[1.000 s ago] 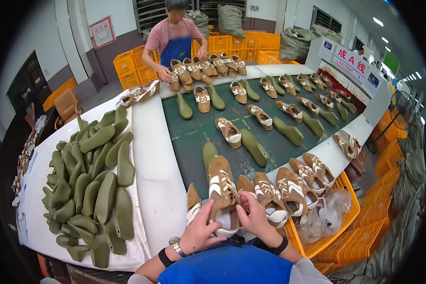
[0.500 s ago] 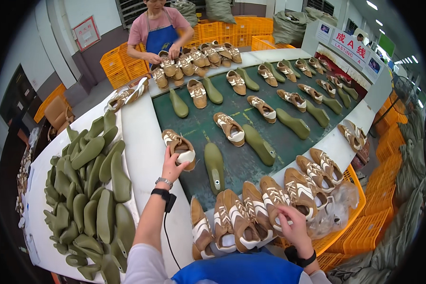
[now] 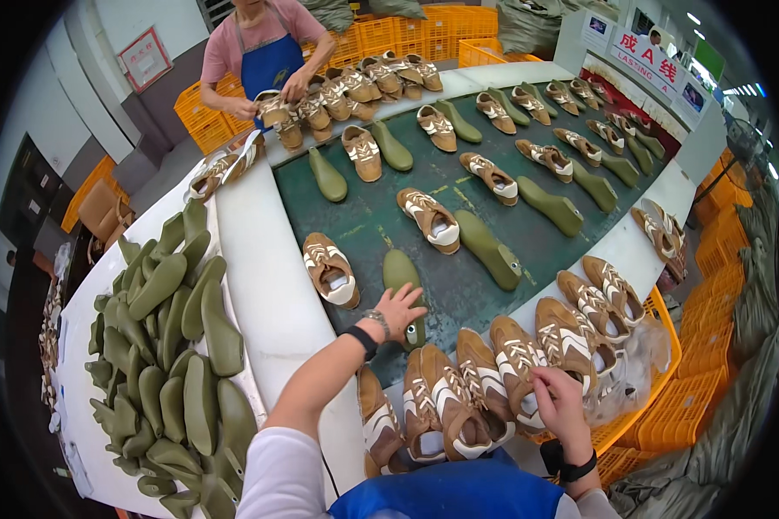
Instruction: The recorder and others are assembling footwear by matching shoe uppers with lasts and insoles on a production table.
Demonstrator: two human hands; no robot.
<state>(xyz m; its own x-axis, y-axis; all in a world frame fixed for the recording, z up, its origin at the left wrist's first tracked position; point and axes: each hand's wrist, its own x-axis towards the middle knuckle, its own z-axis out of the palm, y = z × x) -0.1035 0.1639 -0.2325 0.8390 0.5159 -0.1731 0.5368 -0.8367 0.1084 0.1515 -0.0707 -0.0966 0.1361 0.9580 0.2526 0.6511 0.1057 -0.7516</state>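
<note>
My left hand [image 3: 395, 313] is spread over the near end of a green shoe last [image 3: 400, 270] on the dark green belt, its fingers apart. Left of that last lies a brown-and-white sneaker [image 3: 330, 275], untouched. At the near edge, my right hand [image 3: 561, 406] pinches at the collar of another brown-and-white sneaker [image 3: 512, 348] that stands in a row. The exact grip of its fingertips is partly hidden. More brown sneakers [image 3: 446, 389] stand in this row on both sides.
A heap of green lasts [image 3: 201, 402] covers the white table on the left. Sneakers and lasts alternate along the belt [image 3: 363, 238]. Across it, a person [image 3: 264, 52] in a blue apron handles sneakers. An orange crate [image 3: 658, 346] with plastic bags stands at the right.
My left hand has let go of the sneaker at the belt's left edge and moved right onto the last. My right hand stays at the row; the belt items have shifted slightly in view.
</note>
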